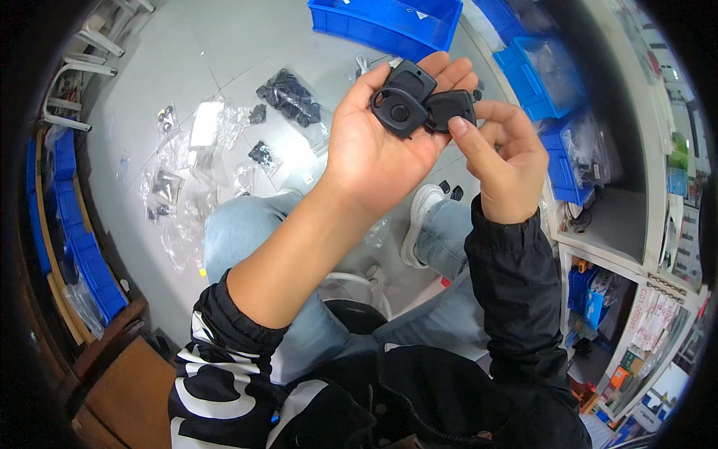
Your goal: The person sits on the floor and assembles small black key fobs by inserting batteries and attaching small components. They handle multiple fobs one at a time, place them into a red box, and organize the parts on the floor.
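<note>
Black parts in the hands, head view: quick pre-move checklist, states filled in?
1. Left hand supporting the parts: ok, palm up beneath them.
2. Right hand on a part: ok, thumb against the square black part at the right.
3. Round black part in view: ok, its face is uncovered.
4. Round and square parts separate: cannot tell, they meet in this view.
5. Floor free of clutter: not ok, plastic bags lie scattered on it.
6. Bag of black pieces sealed: cannot tell.
</note>
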Tool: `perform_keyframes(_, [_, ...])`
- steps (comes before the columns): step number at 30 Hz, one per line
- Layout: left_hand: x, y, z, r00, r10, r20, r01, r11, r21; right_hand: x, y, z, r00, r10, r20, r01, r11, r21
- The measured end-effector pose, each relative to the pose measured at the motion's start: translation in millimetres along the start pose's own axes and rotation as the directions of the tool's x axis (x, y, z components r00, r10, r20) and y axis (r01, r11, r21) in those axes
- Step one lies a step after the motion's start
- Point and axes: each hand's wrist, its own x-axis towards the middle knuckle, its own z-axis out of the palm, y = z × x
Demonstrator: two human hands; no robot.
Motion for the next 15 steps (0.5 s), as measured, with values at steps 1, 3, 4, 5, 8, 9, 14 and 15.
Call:
perform_keyframes(1, [-0.8, -0.3, -0.6, 1.000, 0.004, -0.007, -0.004, 1.000, -0.008, -2.4, -0.2, 0.3, 1.000, -0.030, -0.003, 0.030, 0.999, 0.015])
perform_keyframes(3, [-0.9, -0.4, -1.1, 1.000, 0.014, -0.008, -0.015, 0.999, -0.034, -9.3, -1.0, 0.6, 0.975, -0.221, -0.022, 0.218, 0.971, -0.098])
perform_keyframes(4, [-0.6, 0.0, -1.2, 1.000, 0.022, -0.006, -0.022, 1.000, -0.011, -13.0, -1.1, 1.3, 0.949, -0.314, -0.022, 0.307, 0.939, -0.153])
perform_keyframes(5, [-0.3, 0.0, -1.0, 1.000, 0.027, -0.001, -0.027, 1.000, 0.009, -16.1, 0.5, 4.0, 0.877, -0.480, 0.030, 0.476, 0.856, -0.201])
perform_keyframes(8, [-0.8, -2.4, -1.3, 0.999, 0.034, -0.015, -0.034, 0.998, 0.057, -26.5, 1.1, 6.2, 0.767, -0.573, 0.288, 0.641, 0.683, -0.349])
perform_keyframes(9, [-1.0, -2.8, -1.2, 0.999, 0.035, -0.010, -0.034, 0.997, 0.071, -26.8, 1.4, 6.4, 0.742, -0.581, 0.335, 0.671, 0.646, -0.365])
perform_keyframes(14, [-2.0, -0.3, -0.1, 1.000, 0.013, 0.029, -0.014, 0.999, 0.048, -22.5, -0.3, 1.9, 0.666, -0.596, 0.448, 0.746, 0.545, -0.383])
perform_keyframes(15, [-2.0, 1.2, 0.3, 0.999, 0.008, 0.038, -0.010, 0.999, 0.041, -21.3, -0.1, 1.9, 0.647, -0.604, 0.465, 0.762, 0.530, -0.372])
